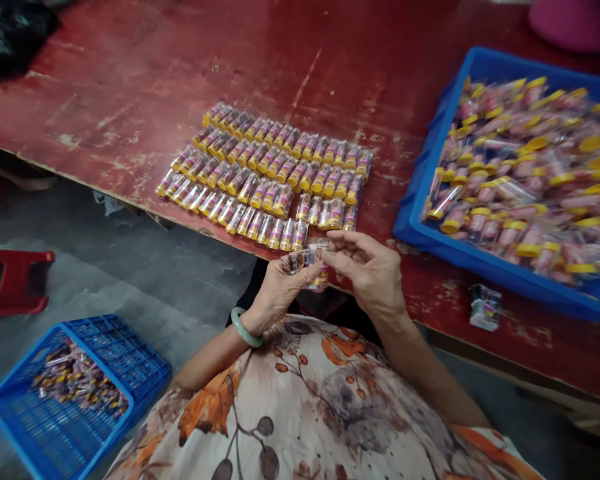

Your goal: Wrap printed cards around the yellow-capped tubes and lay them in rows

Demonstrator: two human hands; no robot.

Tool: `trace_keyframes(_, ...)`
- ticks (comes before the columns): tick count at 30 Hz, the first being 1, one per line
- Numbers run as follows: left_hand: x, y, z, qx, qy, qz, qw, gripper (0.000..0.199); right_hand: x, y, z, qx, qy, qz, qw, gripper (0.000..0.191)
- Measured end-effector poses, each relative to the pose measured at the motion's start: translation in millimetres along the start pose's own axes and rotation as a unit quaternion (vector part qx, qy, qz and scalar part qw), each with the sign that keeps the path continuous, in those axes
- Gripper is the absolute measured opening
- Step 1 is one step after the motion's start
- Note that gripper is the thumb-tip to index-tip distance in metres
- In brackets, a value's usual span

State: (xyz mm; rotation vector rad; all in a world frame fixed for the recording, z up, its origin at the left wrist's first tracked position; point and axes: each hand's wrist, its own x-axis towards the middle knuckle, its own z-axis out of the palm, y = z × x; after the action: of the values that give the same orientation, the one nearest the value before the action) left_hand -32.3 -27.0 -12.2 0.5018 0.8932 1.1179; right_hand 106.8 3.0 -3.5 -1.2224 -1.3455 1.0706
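Note:
My left hand (280,288), with a pale green bangle on its wrist, holds a small printed strip (299,261) and a yellow-capped tube (321,277) near the table's front edge. The fingers of my right hand (373,270) are pinched at the top of that tube, touching the strip's right end. Just beyond my hands, several rows of small clear tubes (260,160) with yellow caps and pink-purple labels lie side by side on the red table (180,60). What exactly is between my right fingertips is too small to make out.
A blue tray (430,157) of loose tubes stands at the right, with a small stack of printed pieces (485,307) before it. A blue basket (143,353) of tubes and a red stool (17,283) are lower left. A black bag (13,33) lies upper left.

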Motion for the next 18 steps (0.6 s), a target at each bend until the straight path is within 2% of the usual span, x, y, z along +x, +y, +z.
trace_keyframes(2,2,0,-2.5,0.013,-0.007,0.005,1.000,0.033,7,-1,4,0.016,-0.017,0.025,0.999,0.037)
trace_keyframes(5,7,1,-6.6,-0.001,0.003,0.019,1.000,0.034,17,-4,10,0.052,-0.032,0.047,0.997,0.034)
trace_keyframes(7,11,3,-10.9,-0.025,0.036,0.027,0.999,0.036,30,-4,14,0.085,-0.022,0.069,0.994,0.030)
trace_keyframes(9,16,7,-16.7,-0.051,0.075,0.029,0.995,0.037,51,-2,21,0.087,0.014,0.090,0.992,0.028)
trace_keyframes(11,18,13,-22.8,-0.064,0.108,0.017,0.992,0.038,77,3,32,0.031,0.066,0.088,0.993,0.023)
trace_keyframes(13,17,20,-27.1,-0.060,0.130,0.002,0.990,0.039,102,8,48,-0.098,0.098,0.059,0.989,0.016)
trace_keyframes(15,13,27,-29.0,-0.060,0.144,0.003,0.988,0.035,120,11,63,-0.258,0.090,0.025,0.962,0.012)
trace_keyframes(18,9,34,-27.9,-0.075,0.130,0.006,0.989,0.023,129,10,73,-0.343,0.100,0.011,0.934,0.022)
